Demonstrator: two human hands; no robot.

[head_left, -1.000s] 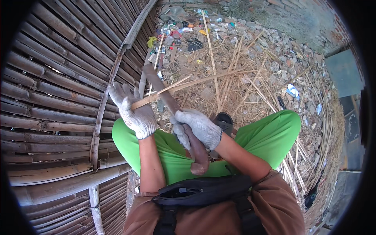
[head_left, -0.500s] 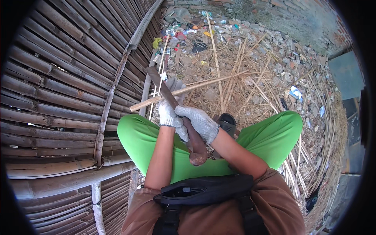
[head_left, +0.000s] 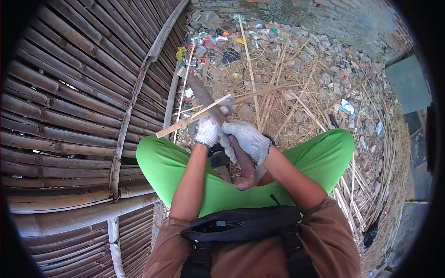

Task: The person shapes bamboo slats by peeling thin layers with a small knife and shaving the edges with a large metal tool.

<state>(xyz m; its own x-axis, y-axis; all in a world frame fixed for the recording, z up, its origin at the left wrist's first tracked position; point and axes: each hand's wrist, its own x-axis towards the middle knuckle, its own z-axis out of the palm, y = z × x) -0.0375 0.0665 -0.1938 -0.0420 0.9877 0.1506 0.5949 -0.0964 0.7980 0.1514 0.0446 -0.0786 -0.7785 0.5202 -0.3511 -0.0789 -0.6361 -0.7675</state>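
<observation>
In my right hand [head_left: 249, 140], gloved in white knit, the fingers wrap the dark wooden handle of a machete [head_left: 202, 95]. Its hooked butt points back toward my lap, and the brown blade slants away to the far left. My left hand [head_left: 208, 130], in a matching glove, is closed round a pale bamboo strip [head_left: 181, 126] beneath the blade. The blade lies across the strip, and a thin end sticks up beside it. Part of the strip is hidden by the blade and my left fingers.
A wall of bamboo slats [head_left: 79, 125] rises close on my left. Loose bamboo strips [head_left: 251, 69], shavings and rubble cover the ground ahead. A brick wall [head_left: 315, 23] stands at the back. My green-trousered knees [head_left: 324, 153] flank the work, and a black bag [head_left: 245, 222] sits at my waist.
The machete and my right hand have shifted slightly right, the blade sliding along the bamboo strip. The strip now looks split near the blade, with one end raised. My left hand still holds it.
</observation>
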